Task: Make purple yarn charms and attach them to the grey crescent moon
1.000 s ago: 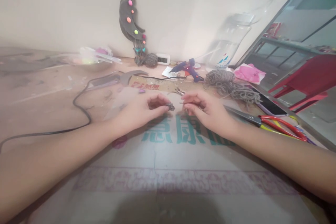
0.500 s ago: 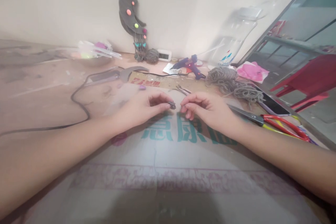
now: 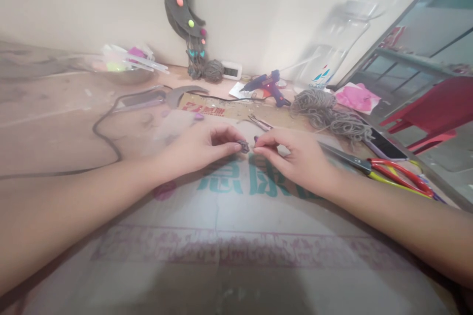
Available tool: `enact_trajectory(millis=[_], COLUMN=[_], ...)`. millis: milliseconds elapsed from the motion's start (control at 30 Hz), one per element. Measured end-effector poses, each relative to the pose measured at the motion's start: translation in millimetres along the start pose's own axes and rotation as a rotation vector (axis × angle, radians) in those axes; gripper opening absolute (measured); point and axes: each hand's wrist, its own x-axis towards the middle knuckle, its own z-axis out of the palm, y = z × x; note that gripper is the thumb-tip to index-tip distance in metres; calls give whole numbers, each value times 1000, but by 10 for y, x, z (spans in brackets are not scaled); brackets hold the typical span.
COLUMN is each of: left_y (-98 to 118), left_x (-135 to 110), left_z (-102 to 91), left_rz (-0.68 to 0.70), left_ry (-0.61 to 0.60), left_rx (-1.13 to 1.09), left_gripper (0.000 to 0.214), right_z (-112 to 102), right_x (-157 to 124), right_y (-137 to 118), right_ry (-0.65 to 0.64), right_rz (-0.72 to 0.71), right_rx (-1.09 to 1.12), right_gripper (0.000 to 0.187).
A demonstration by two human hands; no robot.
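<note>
My left hand (image 3: 201, 147) pinches a small dark grey piece (image 3: 243, 146) between thumb and forefinger, low over a printed woven sack (image 3: 236, 226) spread on the floor. My right hand (image 3: 295, 155) is closed in a pinch just right of that piece, its fingertips almost touching it. What the right fingers hold is too small to make out. Both forearms reach in from the bottom corners.
Red-handled scissors (image 3: 384, 170) lie right of my right hand, beside a phone (image 3: 384, 145). Behind are a pile of grey yarn (image 3: 328, 113), a blue glue gun (image 3: 268, 86), a grey yarn ball (image 3: 213, 70), a cardboard strip (image 3: 210, 108), a black cable (image 3: 99, 133), a bowl (image 3: 121, 71) and a large plastic bottle (image 3: 332, 49).
My right hand has closed the gap to the small piece in my left fingers. The view has shifted slightly downward and left.
</note>
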Motion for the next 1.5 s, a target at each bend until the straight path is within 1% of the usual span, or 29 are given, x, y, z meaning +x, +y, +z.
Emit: enact_trajectory(millis=[167,433,633,800,967,1133,1267,1500], left_y=[28,9,10,-18,-32,-3,-2,-10], left_x=[-8,-27,-39,-48,-44,-52,-58,-61], left_z=[2,14,28,28,22,21,22,21], left_rz=[25,65,99,95,145,90,81,89], left_ry=[4,38,75,53,11,11,19,26], left_rx=[33,120,192,228,298,310,297,246], left_gripper=[15,15,15,18,19,18,17,19], right_z=[12,16,29,45,52,60,60,60], right_x=[13,11,10,9,2,-15,-18,-24], right_y=[-5,-15,-12,1,8,5,9,20], right_ry=[-9,-49,-60,-89,-108,-100,-90,-56], right_rz=[-39,19,27,51,41,75,51,-51], right_rx=[14,1,25,27,23,-18,-24,-38], right_gripper=[8,8,8,7,11,11,10,9])
